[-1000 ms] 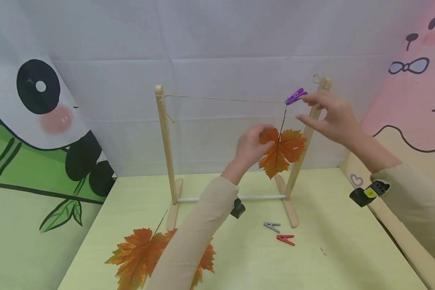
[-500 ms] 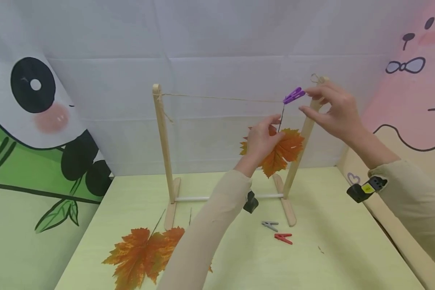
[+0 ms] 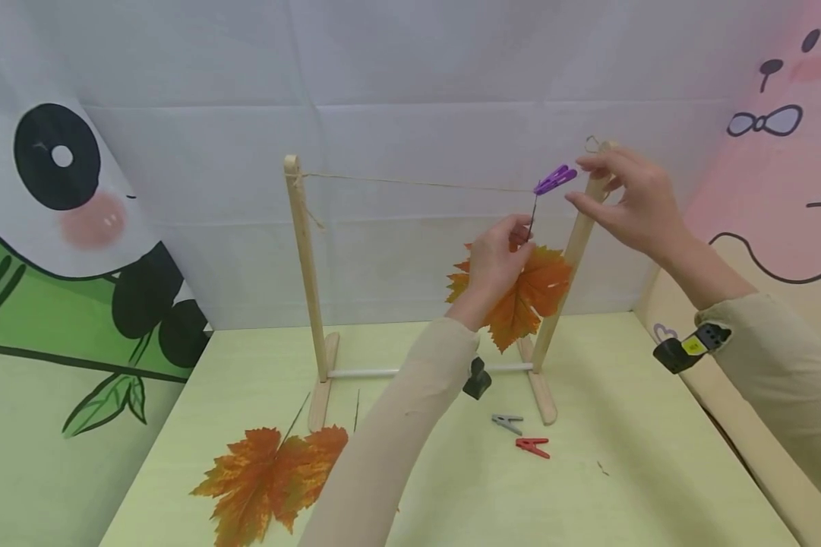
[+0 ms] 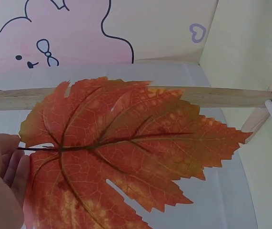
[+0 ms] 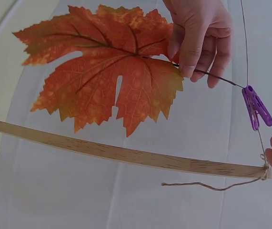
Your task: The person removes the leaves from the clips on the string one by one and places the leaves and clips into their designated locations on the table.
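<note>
An orange maple leaf (image 3: 529,292) hangs by its thin dark stem (image 5: 216,76) from a purple clothespin (image 3: 555,179) clipped on the twine (image 3: 417,182). My left hand (image 3: 495,258) pinches that stem just above the leaf blade, as the right wrist view (image 5: 200,40) also shows. Beside the clothespin's handles, my right hand (image 3: 632,197) is held with thumb and fingers apart and nothing between them. In the left wrist view the leaf (image 4: 121,143) fills the middle, its stem running into my left fingers (image 4: 12,167).
The twine spans two wooden posts (image 3: 305,266) joined low down by a white rod (image 3: 362,373). On the table (image 3: 588,501) lie a grey clothespin (image 3: 507,423), a red clothespin (image 3: 533,447) and more maple leaves (image 3: 249,482), partly behind my left sleeve (image 3: 399,433).
My left hand has shifted from the leaf's left edge up to its stem, and the leaf has turned a little. My right hand stays beside the purple clothespin, fingers slightly farther from it.
</note>
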